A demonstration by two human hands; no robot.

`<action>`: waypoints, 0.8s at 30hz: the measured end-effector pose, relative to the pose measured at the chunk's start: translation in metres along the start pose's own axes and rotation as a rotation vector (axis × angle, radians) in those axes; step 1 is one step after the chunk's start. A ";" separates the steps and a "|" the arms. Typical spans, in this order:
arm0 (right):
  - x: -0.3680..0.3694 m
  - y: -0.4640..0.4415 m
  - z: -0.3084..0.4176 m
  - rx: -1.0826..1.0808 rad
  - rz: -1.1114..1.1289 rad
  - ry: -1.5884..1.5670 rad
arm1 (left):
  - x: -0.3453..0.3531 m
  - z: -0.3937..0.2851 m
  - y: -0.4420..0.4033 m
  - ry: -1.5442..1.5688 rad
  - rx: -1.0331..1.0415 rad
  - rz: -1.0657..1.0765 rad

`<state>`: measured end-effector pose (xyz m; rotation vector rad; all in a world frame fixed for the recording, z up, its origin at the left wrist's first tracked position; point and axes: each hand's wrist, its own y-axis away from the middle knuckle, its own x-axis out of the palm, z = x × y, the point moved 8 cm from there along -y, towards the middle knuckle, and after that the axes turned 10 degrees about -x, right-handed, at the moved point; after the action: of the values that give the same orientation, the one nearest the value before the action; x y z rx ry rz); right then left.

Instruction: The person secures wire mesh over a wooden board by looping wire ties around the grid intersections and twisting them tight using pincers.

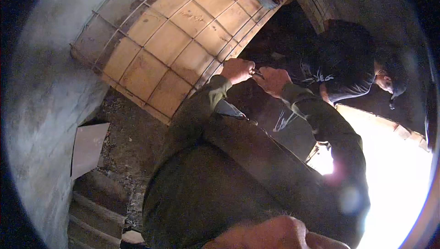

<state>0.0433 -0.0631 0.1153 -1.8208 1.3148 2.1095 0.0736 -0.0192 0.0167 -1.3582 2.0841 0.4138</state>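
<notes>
Dark slim item sits between left hand and right hand, both clamped on it, near wire mesh over a curved tan panel. Mottled grey wall left, white glare lower right. Item mostly covered, type unclear; dark-clad co-worker blends into shadow.
</notes>
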 end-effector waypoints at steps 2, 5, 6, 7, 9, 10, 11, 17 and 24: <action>0.015 -0.004 -0.002 -0.064 -0.007 -0.036 | -0.007 -0.002 0.004 0.011 0.089 -0.109; 0.037 -0.007 -0.008 -0.171 -0.001 -0.049 | -0.011 -0.010 0.012 0.035 0.108 -0.230; 0.038 -0.013 -0.007 -0.192 -0.038 -0.163 | -0.021 -0.014 0.019 -0.014 0.120 -0.379; 0.039 -0.015 -0.008 -0.210 -0.077 -0.274 | -0.030 -0.019 0.028 -0.063 0.138 -0.529; 0.050 -0.007 -0.026 0.140 0.167 -0.890 | -0.026 -0.024 0.033 -0.071 0.181 -0.565; 0.063 0.001 -0.024 0.291 0.306 -1.211 | -0.018 -0.023 0.028 -0.122 0.157 -0.506; 0.073 0.012 -0.021 0.504 0.428 -1.483 | -0.008 -0.019 0.026 -0.174 0.126 -0.442; -0.005 0.012 0.000 -0.163 -0.224 0.100 | -0.005 -0.008 0.007 0.014 0.100 -0.358; -0.023 0.018 -0.003 -0.009 -0.287 0.069 | -0.010 -0.002 0.000 0.085 -0.025 -0.116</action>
<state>0.0429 -0.0657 0.1451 -1.9656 0.9849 1.9219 0.0754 -0.0134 0.0248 -1.5266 2.0616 0.3398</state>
